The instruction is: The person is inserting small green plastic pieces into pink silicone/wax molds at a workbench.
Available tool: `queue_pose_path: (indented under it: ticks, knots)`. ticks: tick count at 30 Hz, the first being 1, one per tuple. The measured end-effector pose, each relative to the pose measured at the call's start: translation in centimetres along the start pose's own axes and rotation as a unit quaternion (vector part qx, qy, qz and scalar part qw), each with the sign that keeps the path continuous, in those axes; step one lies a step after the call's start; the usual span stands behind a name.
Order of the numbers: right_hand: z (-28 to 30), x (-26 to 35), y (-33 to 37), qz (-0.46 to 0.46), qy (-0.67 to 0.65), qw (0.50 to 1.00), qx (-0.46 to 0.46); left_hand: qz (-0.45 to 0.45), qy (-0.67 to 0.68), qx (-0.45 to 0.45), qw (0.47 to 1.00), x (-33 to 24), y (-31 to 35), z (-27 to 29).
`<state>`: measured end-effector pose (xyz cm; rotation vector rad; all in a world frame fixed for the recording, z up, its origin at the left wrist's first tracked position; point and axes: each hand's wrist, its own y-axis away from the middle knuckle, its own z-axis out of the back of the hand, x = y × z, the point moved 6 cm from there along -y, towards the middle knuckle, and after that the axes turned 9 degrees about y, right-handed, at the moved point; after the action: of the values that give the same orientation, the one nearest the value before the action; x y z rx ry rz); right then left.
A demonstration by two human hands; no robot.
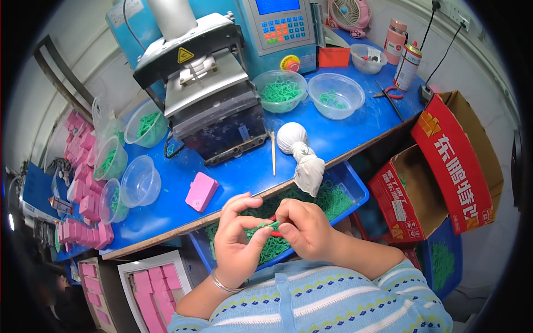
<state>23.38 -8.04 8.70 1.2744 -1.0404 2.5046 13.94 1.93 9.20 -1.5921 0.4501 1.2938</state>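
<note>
My left hand (pixel 240 236) and my right hand (pixel 307 228) meet over the table's front edge. Between their fingertips they pinch a small, thin green piece (pixel 268 225), its exact shape partly covered by the fingers. A bit of red shows just below it, too hidden to name. Beneath both hands a blue tray (pixel 360 195) holds a heap of loose green stringy pieces (pixel 336 201). Ahead of my right hand lies a white cloth bundle tied into a ball (pixel 292 139), with a wooden stick (pixel 273 154) beside it. A pink block (pixel 201 191) rests ahead of my left hand.
A press machine (pixel 214 111) with a keypad panel stands at the back. Clear plastic bowls (pixel 336 97) sit on both sides of it, several with green pieces. Pliers (pixel 392 93) and a spray can (pixel 407 66) are far right. Red cardboard boxes (pixel 452 161) stand right; pink blocks (pixel 83 233) pile left.
</note>
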Motion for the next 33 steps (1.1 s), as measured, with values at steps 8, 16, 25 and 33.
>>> queue_pose_path:
  ticks: [8, 16, 25, 33]
  knots:
    - [1.8, -0.2, 0.5, 0.061, 0.01, 0.998, -0.003, 0.082, 0.092, 0.007, 0.992, 0.6, 0.2, -1.8]
    - [2.6, -1.0, 2.1, 0.025, -0.107, 0.994, 0.02, 0.187, 0.223, 0.022, 0.956, 0.4, 0.5, -3.8]
    - [-0.2, -2.4, 2.0, -0.111, -0.374, 0.914, 0.11, 0.12, 0.121, -0.014, 0.985, 0.3, 0.6, -1.8]
    - [-4.3, -1.8, -1.1, -0.126, -0.42, 0.878, 0.189, 0.02, -0.059, -0.006, 0.998, -1.2, 0.0, 2.4]
